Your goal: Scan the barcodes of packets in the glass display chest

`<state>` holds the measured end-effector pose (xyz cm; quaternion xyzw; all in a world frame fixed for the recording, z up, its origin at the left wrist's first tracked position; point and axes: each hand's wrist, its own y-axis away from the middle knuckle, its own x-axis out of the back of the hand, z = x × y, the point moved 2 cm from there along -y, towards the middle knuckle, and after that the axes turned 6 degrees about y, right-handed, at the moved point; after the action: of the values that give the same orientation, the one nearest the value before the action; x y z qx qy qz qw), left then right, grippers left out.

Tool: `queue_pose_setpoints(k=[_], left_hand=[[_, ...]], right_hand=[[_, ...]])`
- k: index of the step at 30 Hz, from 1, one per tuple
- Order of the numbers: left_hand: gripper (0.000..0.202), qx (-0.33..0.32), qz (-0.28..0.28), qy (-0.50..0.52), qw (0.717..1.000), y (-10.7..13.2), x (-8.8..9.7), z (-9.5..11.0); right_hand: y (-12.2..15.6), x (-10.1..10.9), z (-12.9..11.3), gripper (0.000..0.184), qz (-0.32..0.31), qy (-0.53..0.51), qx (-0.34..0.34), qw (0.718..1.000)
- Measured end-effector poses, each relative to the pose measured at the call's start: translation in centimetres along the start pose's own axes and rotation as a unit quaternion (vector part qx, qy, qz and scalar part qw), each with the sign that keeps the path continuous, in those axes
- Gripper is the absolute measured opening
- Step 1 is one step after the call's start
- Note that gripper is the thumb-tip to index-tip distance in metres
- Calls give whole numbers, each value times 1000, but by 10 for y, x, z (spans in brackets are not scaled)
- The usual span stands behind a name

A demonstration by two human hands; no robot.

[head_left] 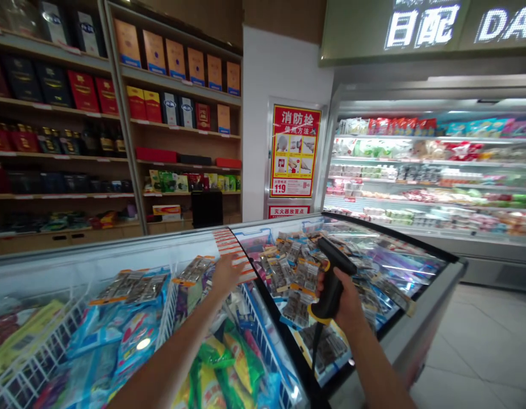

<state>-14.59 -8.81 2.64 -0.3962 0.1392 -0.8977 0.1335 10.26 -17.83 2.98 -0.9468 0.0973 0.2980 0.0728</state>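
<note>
My right hand (350, 298) is closed round the grip of a black and yellow barcode scanner (333, 284). The scanner's head points up and left, and its cable hangs down toward the freezer edge. Below and behind it, many clear packs of dark food with orange edges (282, 272) lie on the glass lid. My left hand (226, 275) reaches forward onto a sheet of orange-and-white label strips (233, 247) by the dark lid frame. Its fingers are blurred and partly hidden, so their grip is unclear. The sheet lies partly over the freezer's back rim.
Under the left arm, the open freezer holds white wire baskets (167, 307) with blue bags (96, 346) and green-yellow bags (224, 363). Shelves of boxed goods (173, 57) stand behind at left. A red fire-hydrant poster (293, 150) hangs mid-wall; a lit chiller (429, 165) stands right.
</note>
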Motion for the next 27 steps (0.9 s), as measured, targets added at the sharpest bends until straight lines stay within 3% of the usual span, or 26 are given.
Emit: queue_pose_setpoints(k=[2, 4, 6, 9, 13, 19, 23, 27], left_hand=[[44, -98, -92, 43, 990, 29, -27, 38], [62, -204, -174, 52, 962, 65, -49, 66], [78, -295, -279, 44, 913, 98, -64, 80], [86, -312, -343, 5, 886, 115, -79, 80], [82, -263, -335, -42, 904, 80, -98, 78], [77, -251, -291, -39, 922, 12, -124, 86], [74, -220, -270, -19, 937, -5, -133, 92], [41, -156, -188, 69, 967, -9, -125, 96]], right_hand=[[2, 3, -10, 35, 0, 4, 8, 1000], [4, 9, -23, 33, 9, 11, 18, 1000], [9, 18, -37, 33, 22, 14, 28, 999], [16, 31, -57, 33, 34, 12, 48, 998], [20, 44, -70, 32, 32, 14, 58, 998], [10, 45, -57, 33, 31, -4, 30, 999], [-4, 33, -42, 33, 17, -25, -3, 1000], [-18, 20, -25, 33, -10, -47, -25, 999]])
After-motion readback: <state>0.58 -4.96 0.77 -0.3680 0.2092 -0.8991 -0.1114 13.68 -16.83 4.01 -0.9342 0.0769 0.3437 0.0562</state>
